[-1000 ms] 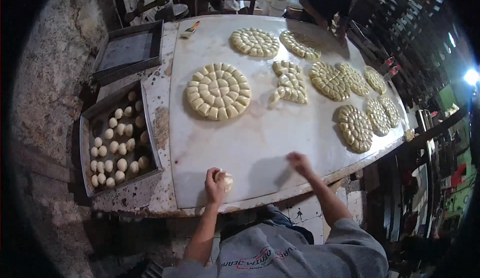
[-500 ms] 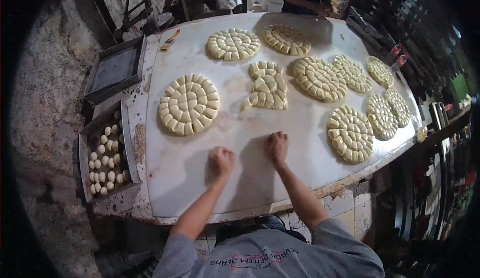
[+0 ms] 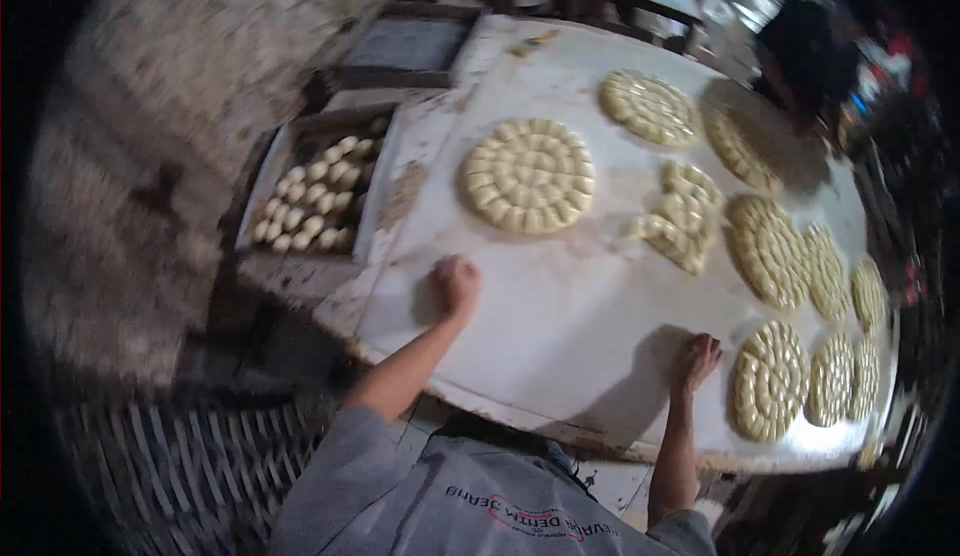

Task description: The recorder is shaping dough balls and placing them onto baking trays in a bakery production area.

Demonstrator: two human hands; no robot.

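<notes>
My left hand [image 3: 457, 281] is curled into a fist low over the white tabletop [image 3: 550, 326], near its left edge and close to a round of dough pieces [image 3: 530, 176]. Well to the right, my right hand [image 3: 698, 358] is also closed, beside another dough round [image 3: 770, 381]. Whether anything is inside either fist is hidden, and the picture is blurred. Between and beyond the hands lies a partial cluster of dough pieces [image 3: 685, 216], with an irregular outline. Several more dough rounds [image 3: 768, 251] fill the right side.
At the left, a metal tray [image 3: 375, 181] holds many small dough balls [image 3: 310, 196]. Behind it is a second dark tray [image 3: 410, 46]. A brush [image 3: 533, 44] lies at the far edge. Another person [image 3: 800, 56] stands at the far right.
My hands have moved widely apart, the left one toward the left edge and the right one toward the dough rounds. The whole view has turned left.
</notes>
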